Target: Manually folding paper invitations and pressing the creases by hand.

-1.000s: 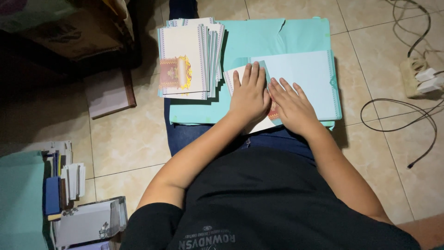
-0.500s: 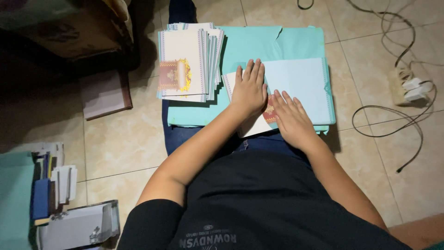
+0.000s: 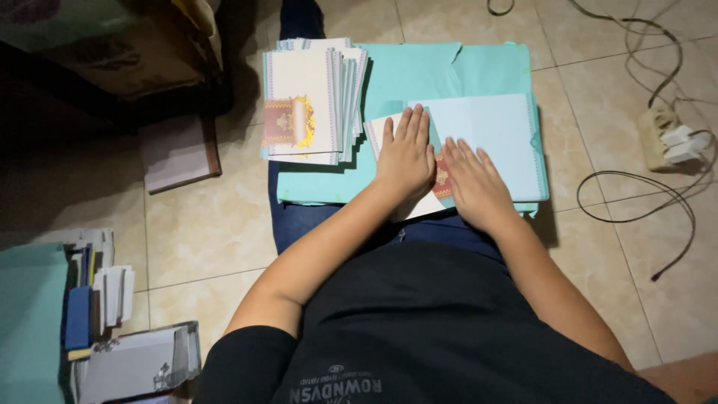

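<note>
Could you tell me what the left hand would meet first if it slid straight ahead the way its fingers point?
Probably the pale blue sheet: the left hand lies flat on the white card, fingers pointing away from the person, the sheet's edge just ahead.

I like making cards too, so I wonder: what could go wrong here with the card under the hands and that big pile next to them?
The left hand and right hand press flat on a card that sits at the near edge of the teal sheets, so it might slip off toward the lap. The stack of cards looks fanned and hangs over the sheets' left edge; a bump from the left hand could spill it onto the tile floor.
</note>
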